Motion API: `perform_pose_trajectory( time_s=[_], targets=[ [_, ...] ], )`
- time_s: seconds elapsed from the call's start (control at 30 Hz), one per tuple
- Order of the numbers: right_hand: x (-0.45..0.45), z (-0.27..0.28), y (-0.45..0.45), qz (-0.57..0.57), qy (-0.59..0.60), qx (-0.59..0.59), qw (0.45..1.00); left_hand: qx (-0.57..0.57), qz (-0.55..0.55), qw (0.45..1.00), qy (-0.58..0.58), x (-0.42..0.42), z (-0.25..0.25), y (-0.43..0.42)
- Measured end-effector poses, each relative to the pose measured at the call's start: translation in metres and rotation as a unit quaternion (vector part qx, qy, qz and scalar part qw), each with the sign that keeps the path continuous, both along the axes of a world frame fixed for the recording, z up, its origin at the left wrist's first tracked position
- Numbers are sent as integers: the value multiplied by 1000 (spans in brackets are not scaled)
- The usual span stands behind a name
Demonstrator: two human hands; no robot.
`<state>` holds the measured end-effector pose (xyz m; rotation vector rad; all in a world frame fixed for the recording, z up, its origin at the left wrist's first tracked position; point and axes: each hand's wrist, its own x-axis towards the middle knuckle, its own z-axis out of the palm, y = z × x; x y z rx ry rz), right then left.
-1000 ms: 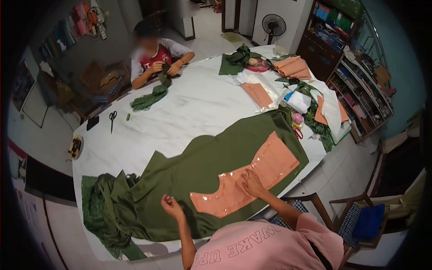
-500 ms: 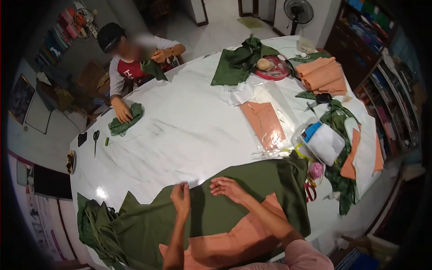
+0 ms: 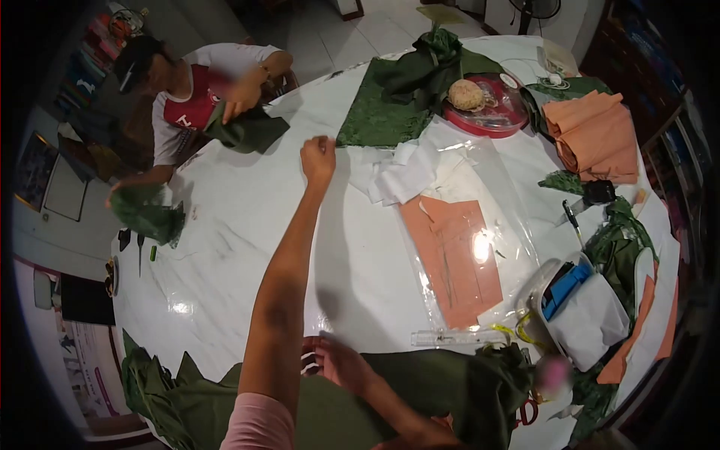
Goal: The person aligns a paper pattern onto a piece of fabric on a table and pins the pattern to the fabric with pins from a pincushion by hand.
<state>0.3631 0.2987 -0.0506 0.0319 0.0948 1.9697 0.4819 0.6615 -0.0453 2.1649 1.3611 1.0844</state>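
Observation:
My left hand (image 3: 319,159) is stretched far forward over the white table (image 3: 367,255), fingers curled together near the corner of a green lace piece (image 3: 382,105); anything between them is too small to make out. Nearer to me, my right hand (image 3: 339,363) is over the far edge of the dark green cloth (image 3: 427,382). Its blurred fingers look apart, partly behind my left forearm, and seem to hold nothing. An orange piece in a clear plastic bag (image 3: 457,262) lies right of my hands, with a clear ruler (image 3: 454,339) below it.
Across the table, a person (image 3: 191,97) handles dark green cloth (image 3: 247,131) and green lace (image 3: 150,214). At the right are a red round container (image 3: 491,116), folded orange cloth (image 3: 592,135), a filled box (image 3: 585,307) and red-handled scissors (image 3: 526,412).
The view has shifted forward over the table. My left hand has reached away from me and its fingers have closed. My right hand has left the orange piece. The person has lifted the green lace.

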Motion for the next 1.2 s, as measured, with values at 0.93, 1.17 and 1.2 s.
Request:
perform_pose_trajectory(
  time_s=[0.93, 1.17, 1.2],
  targets=[
    [-4, 25, -15, -11, -84, -96, 992, 60, -93, 948, 298, 45, -4, -13],
    [-4, -6, -2, -31, -18, 22, 999, 30, -158, 985, 65, -131, 60, -211],
    [-7, -18, -4, -20, -7, 40, 999, 5, -117, 991, 69, -177, 74, -257]
  ],
)
